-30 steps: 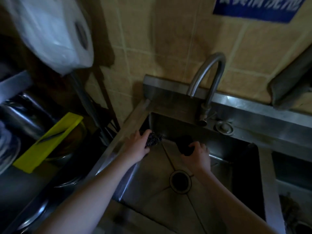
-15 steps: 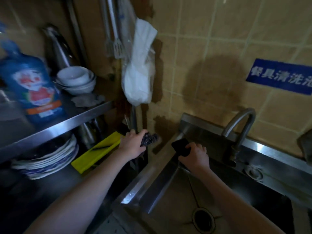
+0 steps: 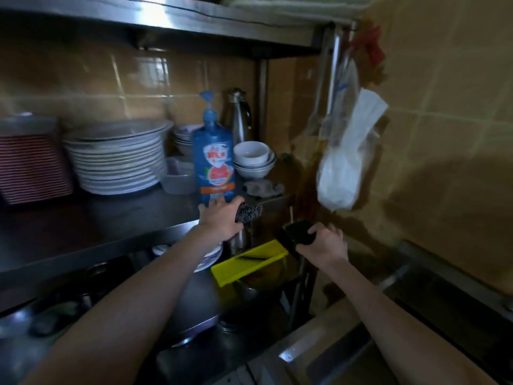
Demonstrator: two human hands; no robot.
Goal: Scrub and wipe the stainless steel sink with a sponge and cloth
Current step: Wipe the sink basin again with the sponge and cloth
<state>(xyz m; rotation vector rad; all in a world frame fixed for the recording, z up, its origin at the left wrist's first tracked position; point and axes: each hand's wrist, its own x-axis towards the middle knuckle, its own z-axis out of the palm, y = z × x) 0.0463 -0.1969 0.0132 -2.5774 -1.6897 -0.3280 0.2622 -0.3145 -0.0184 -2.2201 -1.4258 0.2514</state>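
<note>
Sink (image 3: 327, 345) steel shows only as a rim and corner at the lower right of the view, well below both hands, so no scrubbing is under way at this instant. The left hand (image 3: 222, 220) is raised to the middle shelf (image 3: 111, 218), its fingers curled tight around a dark wire scrubber (image 3: 249, 213) that pokes out past the thumb, right at the foot of the blue soap bottle (image 3: 213, 165); that placement suggests the soap is wanted next, though the hand is already full. The right hand (image 3: 322, 245) hangs lower, near the tiled wall, fingers closed on a dark sponge (image 3: 299, 232), probably kept ready for the basin. A yellow tray (image 3: 249, 262) sits between and beneath the two hands. Stacked plates (image 3: 116, 159) and bowls (image 3: 252, 159) crowd the shelf, so reaching for the bottle risks a knock.
</note>
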